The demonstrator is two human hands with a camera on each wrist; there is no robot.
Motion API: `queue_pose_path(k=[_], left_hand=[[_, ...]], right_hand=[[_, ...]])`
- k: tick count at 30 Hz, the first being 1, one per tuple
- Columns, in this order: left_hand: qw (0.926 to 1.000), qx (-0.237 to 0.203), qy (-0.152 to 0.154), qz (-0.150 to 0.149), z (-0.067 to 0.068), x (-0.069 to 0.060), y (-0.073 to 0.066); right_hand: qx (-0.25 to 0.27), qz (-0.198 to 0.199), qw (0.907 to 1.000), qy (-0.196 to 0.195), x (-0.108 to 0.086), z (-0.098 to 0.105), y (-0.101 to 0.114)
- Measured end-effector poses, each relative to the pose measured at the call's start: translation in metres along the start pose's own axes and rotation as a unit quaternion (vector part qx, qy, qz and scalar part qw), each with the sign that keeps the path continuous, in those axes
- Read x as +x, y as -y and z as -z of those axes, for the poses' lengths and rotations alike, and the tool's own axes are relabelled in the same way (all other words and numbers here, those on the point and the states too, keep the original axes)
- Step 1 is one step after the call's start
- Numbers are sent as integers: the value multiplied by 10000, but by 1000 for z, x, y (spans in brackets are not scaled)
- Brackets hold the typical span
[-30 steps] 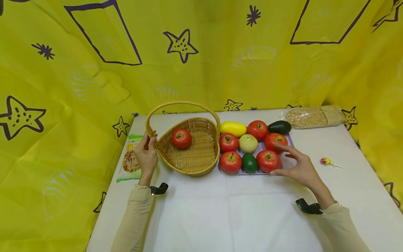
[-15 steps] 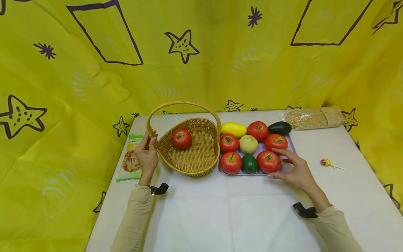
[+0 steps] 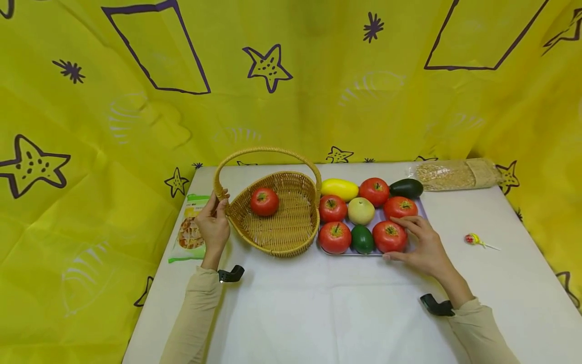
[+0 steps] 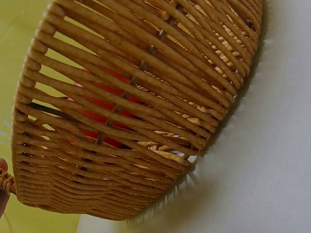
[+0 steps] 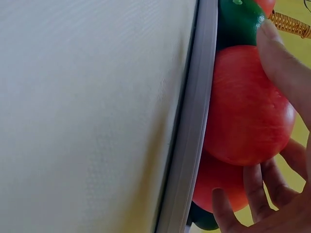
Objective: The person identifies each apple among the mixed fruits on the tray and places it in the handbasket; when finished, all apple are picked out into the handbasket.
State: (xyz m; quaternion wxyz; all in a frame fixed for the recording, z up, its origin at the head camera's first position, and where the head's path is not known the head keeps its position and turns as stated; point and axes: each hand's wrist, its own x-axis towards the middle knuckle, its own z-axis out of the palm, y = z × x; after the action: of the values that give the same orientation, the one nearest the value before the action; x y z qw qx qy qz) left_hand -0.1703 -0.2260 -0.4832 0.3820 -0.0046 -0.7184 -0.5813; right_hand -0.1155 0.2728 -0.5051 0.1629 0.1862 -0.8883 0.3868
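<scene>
My left hand [image 3: 212,226] pinches the wicker basket [image 3: 291,241] at the left foot of its arched handle. One red apple [image 3: 264,201] lies inside the basket; through the weave it shows as a red patch in the left wrist view. My right hand [image 3: 420,246] spans the front right red apple [image 5: 248,109] on the lilac tray [image 3: 424,210]. Thumb and fingers are spread on opposite sides of this apple, very near or touching it; firm contact cannot be made out. The apple rests on the tray.
Several other red apples [image 3: 334,237], a pale round fruit [image 3: 361,211], a yellow oval fruit [image 3: 340,189], a green fruit [image 3: 362,239] and a dark green one [image 3: 406,188] crowd the tray. A lollipop [image 3: 475,239], a clear bag [image 3: 454,175] and a green-white packet [image 3: 190,230] lie around.
My right hand has moved left and slightly down, its thumb and fingers coming around the front right apple. The left hand still grips the basket. The whole view has shifted slightly.
</scene>
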Motion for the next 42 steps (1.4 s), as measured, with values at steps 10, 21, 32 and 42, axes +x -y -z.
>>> queue_pose_path(k=[10,21,32,42], left_hand=[[9997,-163,115,-144,2,0,0],[9999,-74,82,-97,1,0,-1],[9998,-110,71,-137,2,0,-1],[9994,-164,141,-267,3,-1,1]], right_hand=[[-184,115,9998,-45,0,-2,5],[24,18,9998,-217,2,4,10],[1089,-974,9892,119,8,21,17],[1371,-1066,9848,39,22,23,32]])
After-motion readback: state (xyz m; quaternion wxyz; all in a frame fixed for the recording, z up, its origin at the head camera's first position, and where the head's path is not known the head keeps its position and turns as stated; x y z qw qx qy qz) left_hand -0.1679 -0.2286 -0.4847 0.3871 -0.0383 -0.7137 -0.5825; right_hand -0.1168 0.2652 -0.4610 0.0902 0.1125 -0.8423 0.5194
